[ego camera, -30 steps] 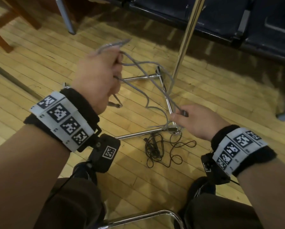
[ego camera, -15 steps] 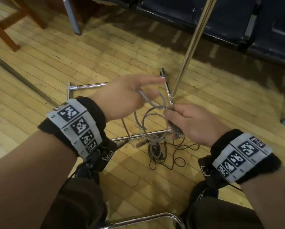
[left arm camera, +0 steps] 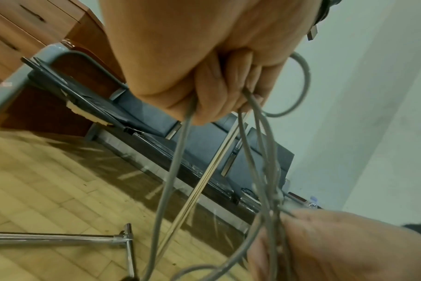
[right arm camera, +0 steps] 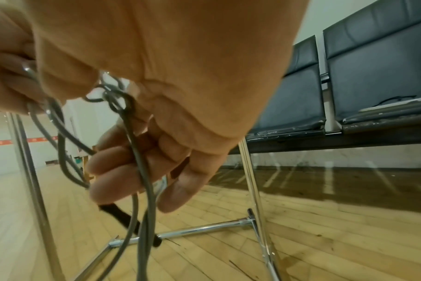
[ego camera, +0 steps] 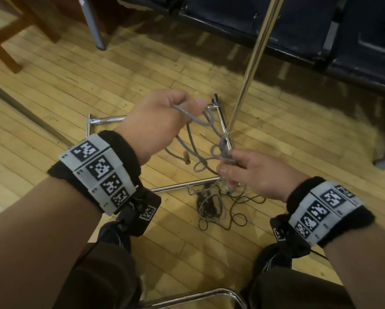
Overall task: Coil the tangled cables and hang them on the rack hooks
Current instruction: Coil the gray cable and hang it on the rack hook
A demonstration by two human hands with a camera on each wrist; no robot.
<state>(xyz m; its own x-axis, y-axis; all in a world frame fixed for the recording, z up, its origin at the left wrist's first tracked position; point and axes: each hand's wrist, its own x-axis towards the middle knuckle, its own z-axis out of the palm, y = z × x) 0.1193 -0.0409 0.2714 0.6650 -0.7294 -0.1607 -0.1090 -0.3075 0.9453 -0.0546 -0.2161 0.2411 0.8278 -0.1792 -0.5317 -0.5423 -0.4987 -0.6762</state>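
Note:
A thin grey cable (ego camera: 195, 118) hangs in loose loops between my two hands above the wooden floor. My left hand (ego camera: 164, 121) grips its upper loops, fingers curled round the strands (left arm camera: 252, 106). Lower and to the right, my right hand (ego camera: 249, 172) pinches a knotted bunch of the same grey cable (right arm camera: 118, 98), with strands running down past its fingers. A tangle of thin black cable (ego camera: 211, 206) lies on the floor below the hands. The chrome rack (ego camera: 249, 70) stands just behind, its pole rising out of view; its hooks are not in sight.
The rack's chrome base bars (ego camera: 182, 186) lie on the floor under the hands. A row of dark padded seats (ego camera: 298, 30) runs along the back. A grey metal leg (ego camera: 91, 23) and wooden furniture (ego camera: 6, 47) stand at the back left. A chrome chair rail (ego camera: 193, 296) is near my knees.
My left hand came down from a raised position toward the right hand, then drew up and left again with grey loops. The right hand stayed near the rack base, holding the cable.

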